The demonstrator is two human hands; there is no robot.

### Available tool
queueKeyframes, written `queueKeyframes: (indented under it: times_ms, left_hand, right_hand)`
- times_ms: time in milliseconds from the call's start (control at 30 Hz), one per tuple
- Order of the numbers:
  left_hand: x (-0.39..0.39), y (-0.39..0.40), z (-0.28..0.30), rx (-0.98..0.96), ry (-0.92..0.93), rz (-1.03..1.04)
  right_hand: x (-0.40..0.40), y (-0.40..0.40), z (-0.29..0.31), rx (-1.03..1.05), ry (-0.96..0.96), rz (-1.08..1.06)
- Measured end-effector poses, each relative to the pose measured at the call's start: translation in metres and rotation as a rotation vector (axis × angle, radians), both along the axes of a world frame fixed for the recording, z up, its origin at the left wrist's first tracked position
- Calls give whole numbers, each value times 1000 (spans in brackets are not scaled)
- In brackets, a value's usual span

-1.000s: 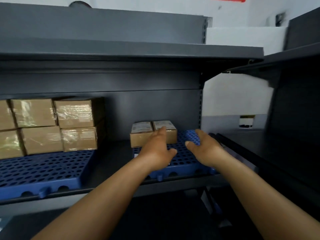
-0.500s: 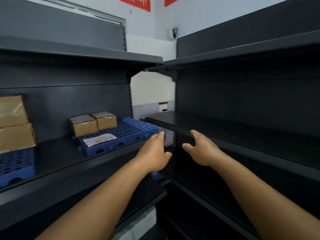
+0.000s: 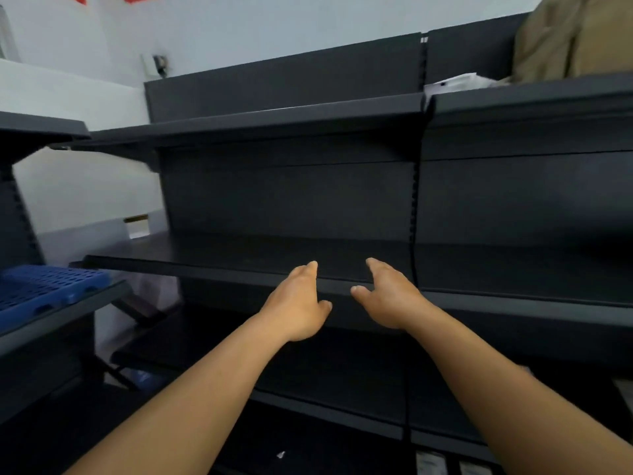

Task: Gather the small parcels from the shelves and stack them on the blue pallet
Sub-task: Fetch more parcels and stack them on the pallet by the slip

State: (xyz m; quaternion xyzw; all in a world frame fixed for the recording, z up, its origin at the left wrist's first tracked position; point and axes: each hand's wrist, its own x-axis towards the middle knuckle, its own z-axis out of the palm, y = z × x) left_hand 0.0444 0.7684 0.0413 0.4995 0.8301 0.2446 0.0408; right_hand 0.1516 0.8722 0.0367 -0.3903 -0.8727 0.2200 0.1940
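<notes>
My left hand point(image 3: 298, 303) and my right hand point(image 3: 388, 296) are stretched out side by side, palms facing each other, fingers apart and holding nothing. They hover in front of the edge of a dark metal shelf point(image 3: 212, 265) that carries no parcels. A corner of the blue pallet point(image 3: 44, 286) shows at the far left on another shelf. No small parcels are in view.
Dark shelving fills the view, with an upper shelf point(image 3: 274, 118) and a lower shelf point(image 3: 308, 406). A tan bundle point(image 3: 575, 39) and white paper point(image 3: 455, 82) lie on the top right shelf. White labels point(image 3: 430, 462) sit at the bottom.
The view has swung right, away from the shelf with the blue pallet and parcels. The parcels have left the view. Both hands stayed open and empty.
</notes>
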Motion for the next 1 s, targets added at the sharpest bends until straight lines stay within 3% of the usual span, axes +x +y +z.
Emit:
queueKeyframes:
  times_ms: [667, 1000]
  left_hand:
    - [297, 260, -7, 17, -39, -478]
    - [394, 352, -4, 15, -107, -622]
  right_hand:
    - [335, 191, 4, 85, 27, -477]
    - [447, 242, -2, 189, 257, -776]
